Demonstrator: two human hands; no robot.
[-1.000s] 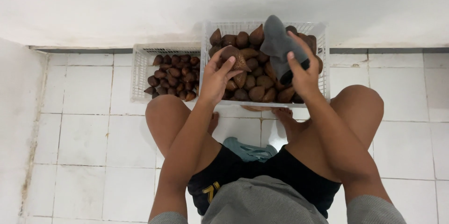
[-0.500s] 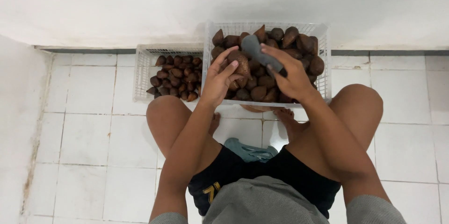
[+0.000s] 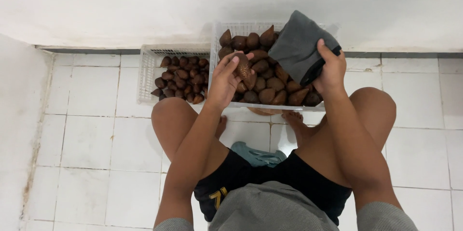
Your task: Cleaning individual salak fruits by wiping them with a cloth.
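Note:
My left hand [image 3: 223, 84] holds one brown scaly snake fruit [image 3: 242, 66] by the fingertips, just above the heap in the large white basket [image 3: 215, 43]. My right hand [image 3: 330, 69] grips a folded dark grey cloth [image 3: 300, 45], raised over the basket's right side. The basket is piled with several more brown scaly fruits [image 3: 268, 86]. The two hands are apart, with the cloth clear of the held fruit.
A smaller white basket [image 3: 144, 74] with several smaller brown fruits [image 3: 181, 79] stands to the left, against the wall's foot. My bare knees frame the big basket on the white tiled floor [image 3: 87, 134]. A light blue thing [image 3: 257, 155] lies between my legs.
My right hand has swung the grey cloth away from the fruit, up and to the right, and the cloth now shows broad and folded. My left hand still holds the same fruit.

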